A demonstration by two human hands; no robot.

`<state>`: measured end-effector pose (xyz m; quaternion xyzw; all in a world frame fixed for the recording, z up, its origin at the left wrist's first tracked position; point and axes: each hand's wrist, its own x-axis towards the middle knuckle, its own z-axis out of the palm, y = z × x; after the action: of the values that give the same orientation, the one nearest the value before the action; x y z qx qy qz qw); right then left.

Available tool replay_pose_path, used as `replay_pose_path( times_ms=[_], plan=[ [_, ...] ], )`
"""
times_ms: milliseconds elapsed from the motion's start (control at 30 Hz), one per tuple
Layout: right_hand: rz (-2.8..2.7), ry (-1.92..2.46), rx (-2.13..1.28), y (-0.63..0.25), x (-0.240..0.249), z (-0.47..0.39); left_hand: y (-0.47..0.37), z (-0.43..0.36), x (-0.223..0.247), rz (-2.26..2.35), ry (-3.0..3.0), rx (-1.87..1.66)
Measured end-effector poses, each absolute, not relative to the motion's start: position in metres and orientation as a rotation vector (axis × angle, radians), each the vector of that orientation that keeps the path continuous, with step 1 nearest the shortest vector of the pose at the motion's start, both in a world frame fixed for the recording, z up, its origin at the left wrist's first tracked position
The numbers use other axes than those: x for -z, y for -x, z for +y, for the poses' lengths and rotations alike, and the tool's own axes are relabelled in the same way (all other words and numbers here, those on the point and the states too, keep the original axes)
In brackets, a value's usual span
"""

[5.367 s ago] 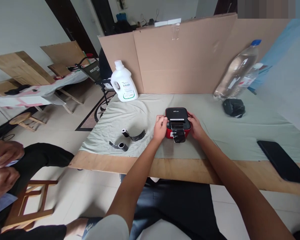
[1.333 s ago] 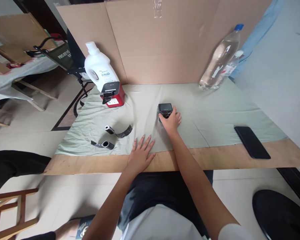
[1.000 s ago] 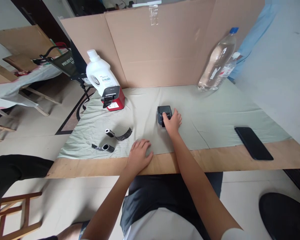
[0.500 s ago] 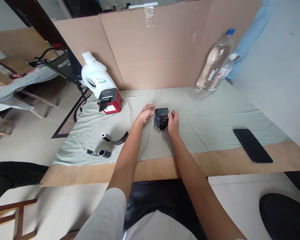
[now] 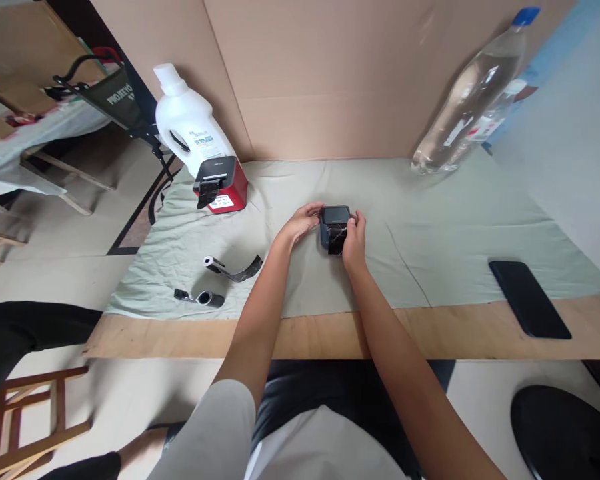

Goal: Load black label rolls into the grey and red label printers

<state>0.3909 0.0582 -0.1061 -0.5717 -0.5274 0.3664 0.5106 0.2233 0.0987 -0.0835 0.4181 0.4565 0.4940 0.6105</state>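
Observation:
A small dark blue printer stands on the cloth, a black paper strip hanging from its front. My right hand grips its right side, thumb close to the strip. At its left side is my left hand, fingers curled against the upper left edge; the fingertips are partly hidden. To the left stands a red printer with a black top and its own black strip. Two partly unrolled paper rolls, one white-ended and one dark, lie near my left forearm.
A white jug stands behind the red printer. Two clear bottles, one large and one small, lean at the back right by the cardboard wall. A black phone lies at the right front edge. Another person's dark-clothed leg shows at left.
My left hand has moved right and closed in on the dark blue printer's left side. My right hand stays on its right side. The view has tilted down.

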Motion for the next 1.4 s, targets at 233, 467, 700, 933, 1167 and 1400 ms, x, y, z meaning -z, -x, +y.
replay_pose_path(
  times_ms=[233, 467, 700, 933, 1167, 1400],
  plan=[
    [-1.238, 1.361, -0.825, -0.3903, 0.1045, 0.0574, -0.2263, 0.0992, 0.0904, 1.056, -0.999, -1.174],
    [-1.249, 1.377, -0.808, -0.3894, 0.1022, 0.0554, -0.2251, 0.1002, 0.0897, 1.048, -0.986, -1.168],
    [-1.215, 1.368, -0.802, -0.3885, 0.1023, 0.057, -0.2255, 0.101, 0.089, 1.049, -0.988, -1.168],
    [-1.24, 1.368, -0.774, -0.3891, 0.1047, 0.0584, -0.2241, 0.1008, 0.0891, 1.039, -0.982, -1.169],
    [-1.216, 1.365, -0.785, -0.3885, 0.1031, 0.058, -0.224, 0.0983, 0.0856, 1.045, -0.969, -1.144],
    [-1.148, 1.327, -0.787, -0.3869, 0.104, 0.0603, -0.2229, 0.0953, 0.0816, 1.036, -0.966, -1.123]
  ],
)
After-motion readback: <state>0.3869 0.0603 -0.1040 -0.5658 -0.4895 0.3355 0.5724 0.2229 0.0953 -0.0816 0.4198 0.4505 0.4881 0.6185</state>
